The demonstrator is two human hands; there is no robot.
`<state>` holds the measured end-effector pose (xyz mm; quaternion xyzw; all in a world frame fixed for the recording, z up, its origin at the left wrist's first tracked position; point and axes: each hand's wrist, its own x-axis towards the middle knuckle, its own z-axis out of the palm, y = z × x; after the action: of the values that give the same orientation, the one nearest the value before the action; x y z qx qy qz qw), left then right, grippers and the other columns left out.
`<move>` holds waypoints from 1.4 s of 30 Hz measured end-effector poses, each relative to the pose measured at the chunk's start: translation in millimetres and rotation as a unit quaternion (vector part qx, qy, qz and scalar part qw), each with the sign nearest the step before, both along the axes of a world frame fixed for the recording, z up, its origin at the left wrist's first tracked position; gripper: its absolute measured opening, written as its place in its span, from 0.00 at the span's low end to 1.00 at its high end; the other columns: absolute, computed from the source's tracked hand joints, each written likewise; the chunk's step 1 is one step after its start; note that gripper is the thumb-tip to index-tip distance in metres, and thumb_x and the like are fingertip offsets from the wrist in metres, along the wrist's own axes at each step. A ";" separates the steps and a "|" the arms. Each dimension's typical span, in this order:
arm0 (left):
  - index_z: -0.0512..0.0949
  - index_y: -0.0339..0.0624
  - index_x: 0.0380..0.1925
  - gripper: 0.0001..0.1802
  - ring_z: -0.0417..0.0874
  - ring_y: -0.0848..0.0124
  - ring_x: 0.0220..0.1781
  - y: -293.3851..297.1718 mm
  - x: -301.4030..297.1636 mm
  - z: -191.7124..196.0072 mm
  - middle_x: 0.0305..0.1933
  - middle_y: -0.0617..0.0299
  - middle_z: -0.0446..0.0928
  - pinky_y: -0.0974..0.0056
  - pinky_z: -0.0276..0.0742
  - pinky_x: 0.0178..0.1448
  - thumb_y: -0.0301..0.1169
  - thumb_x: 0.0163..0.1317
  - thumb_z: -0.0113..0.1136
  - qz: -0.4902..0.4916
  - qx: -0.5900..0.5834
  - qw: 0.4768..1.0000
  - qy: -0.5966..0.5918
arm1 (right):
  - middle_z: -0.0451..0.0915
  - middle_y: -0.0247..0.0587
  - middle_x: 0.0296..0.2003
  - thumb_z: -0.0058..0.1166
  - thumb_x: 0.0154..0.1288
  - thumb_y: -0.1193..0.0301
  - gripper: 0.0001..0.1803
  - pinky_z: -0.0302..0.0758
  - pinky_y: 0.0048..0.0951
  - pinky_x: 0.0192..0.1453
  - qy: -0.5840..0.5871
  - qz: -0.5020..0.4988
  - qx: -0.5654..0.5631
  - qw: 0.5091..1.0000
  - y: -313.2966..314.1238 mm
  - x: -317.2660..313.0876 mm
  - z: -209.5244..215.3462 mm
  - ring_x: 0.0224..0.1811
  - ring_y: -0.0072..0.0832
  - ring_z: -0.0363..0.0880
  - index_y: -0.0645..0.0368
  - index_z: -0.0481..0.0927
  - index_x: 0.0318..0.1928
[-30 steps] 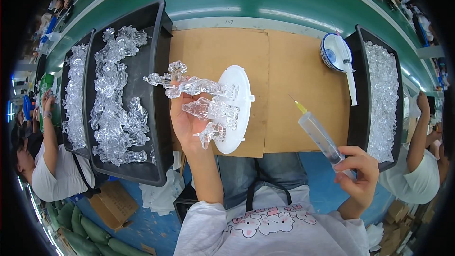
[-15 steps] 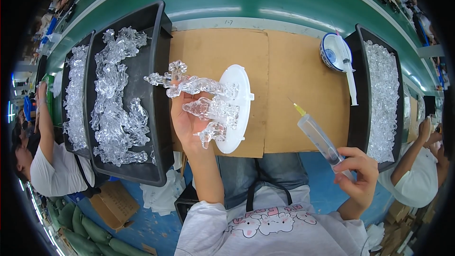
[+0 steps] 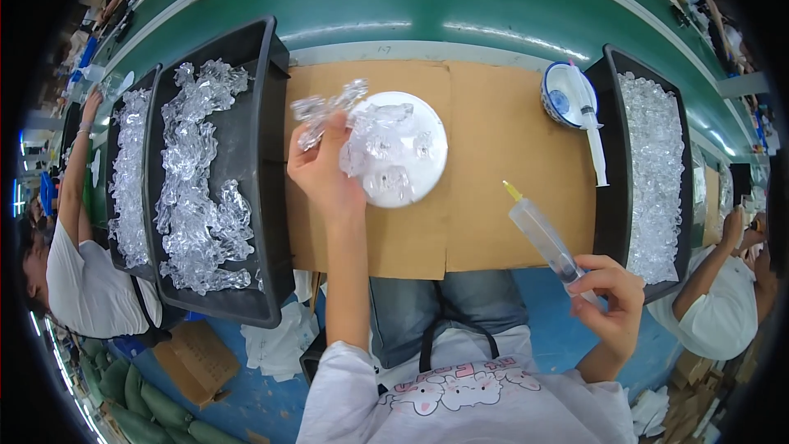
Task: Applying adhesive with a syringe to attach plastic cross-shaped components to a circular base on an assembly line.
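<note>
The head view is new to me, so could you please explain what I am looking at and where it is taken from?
There is no machine here: these are a person's own bare hands, filmed from above by a wide fisheye camera worn on the head, which bends straight edges near the rim. The left hand grips a blurred clear figure. Beside it is a round white base bearing more clear pieces; I cannot tell whether it rests on the cardboard. The right hand holds a yellow-tipped syringe. Farther off, a second syringe lies across a blue-and-white bowl. Black trays on both sides hold heaps of clear parts.
</note>
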<state>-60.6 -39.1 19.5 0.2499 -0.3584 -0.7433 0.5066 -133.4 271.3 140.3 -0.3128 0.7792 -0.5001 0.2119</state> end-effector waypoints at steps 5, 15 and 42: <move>0.76 0.32 0.34 0.11 0.79 0.75 0.32 -1.1 -18.0 -11.5 0.31 0.58 0.81 0.72 0.74 0.42 0.20 0.51 0.67 0.021 -0.073 0.987 -0.141 | 0.78 0.52 0.40 0.52 0.39 0.86 0.13 0.75 0.18 0.25 -0.033 0.013 0.000 0.999 11.3 -5.7 -8.8 0.22 0.23 0.78 0.66 0.79 0.31; 0.77 0.37 0.35 0.14 0.75 0.66 0.40 39.6 10.1 23.9 0.36 0.59 0.75 0.63 0.70 0.45 0.21 0.46 0.68 0.186 -0.461 0.750 -0.436 | 0.78 0.52 0.40 0.53 0.40 0.86 0.13 0.77 0.20 0.24 -0.077 0.014 -0.020 0.997 22.7 -23.4 -28.1 0.22 0.25 0.79 0.65 0.80 0.31; 0.75 0.42 0.48 0.22 0.66 0.54 0.52 56.3 -16.2 4.7 0.47 0.55 0.71 0.56 0.67 0.53 0.23 0.49 0.65 -0.064 -0.614 0.604 -0.504 | 0.81 0.42 0.38 0.59 0.42 0.81 0.15 0.74 0.21 0.27 -0.076 0.089 -0.063 0.991 15.3 -30.8 -59.0 0.27 0.28 0.81 0.53 0.82 0.34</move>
<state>-76.7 17.2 24.1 0.1920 -0.9440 -0.1358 0.2315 -164.2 286.6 81.2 -0.3550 0.6965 -0.5500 0.2938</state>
